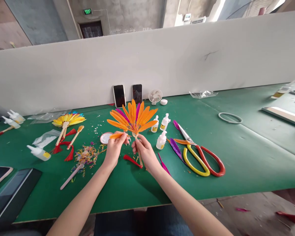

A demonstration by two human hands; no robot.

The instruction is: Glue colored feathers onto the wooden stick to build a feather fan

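Observation:
My right hand [145,151] grips the wooden handle of a feather fan [133,118], held upright above the green table [236,157]. The fan spreads orange feathers with some purple ones behind. My left hand [115,146] pinches a loose orange feather [117,135] and holds it against the fan's lower left side. A red feather [131,160] lies on the table under my hands, and purple feathers [175,147] lie to the right.
Large scissors [199,155] with yellow and red handles lie at right. Three small glue bottles [161,139] stand behind the fan. A finished yellow fan [67,120], red tassels, feather scraps [86,154], two phones [119,95], a mini fan [155,96] and a white partition surround them.

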